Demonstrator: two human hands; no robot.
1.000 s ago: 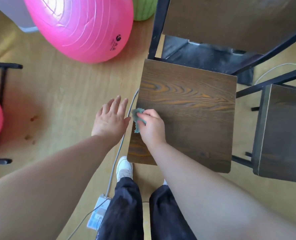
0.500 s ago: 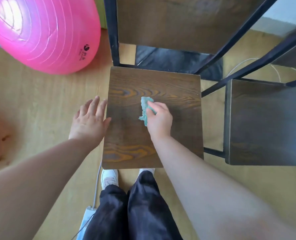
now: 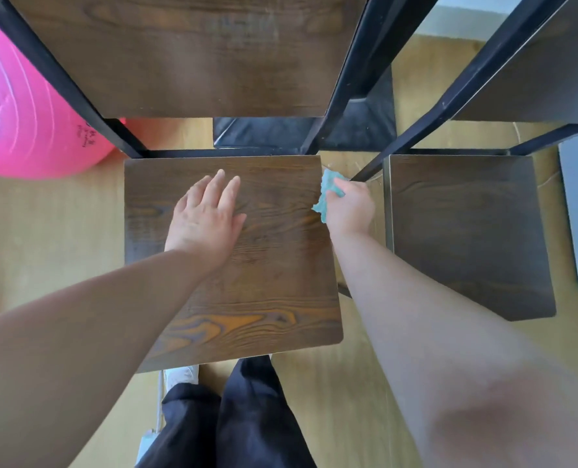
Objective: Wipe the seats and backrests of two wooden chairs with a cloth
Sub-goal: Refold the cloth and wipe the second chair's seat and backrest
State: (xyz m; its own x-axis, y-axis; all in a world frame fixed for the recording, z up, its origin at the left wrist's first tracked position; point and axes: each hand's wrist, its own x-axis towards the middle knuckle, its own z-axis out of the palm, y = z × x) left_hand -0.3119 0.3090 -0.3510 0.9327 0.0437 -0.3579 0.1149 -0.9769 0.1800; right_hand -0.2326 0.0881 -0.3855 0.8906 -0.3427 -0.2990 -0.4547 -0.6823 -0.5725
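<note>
On a pale wood floor point(image 3: 61, 231) stood two chairs. The left hand point(image 3: 206, 221) lay flat and open on the nearer seat point(image 3: 264, 282); the right hand point(image 3: 350, 209) clutched a cloth point(image 3: 326, 190) at that seat's right edge. Firm, overlapping strokes along the edge would likely clean best.

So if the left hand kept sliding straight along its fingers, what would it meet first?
Probably the dark wooden backrest above the brown wood-grain seat's rear edge. The left hand points that way over bare seat; depth is unclear, so it might pass underneath.
</note>
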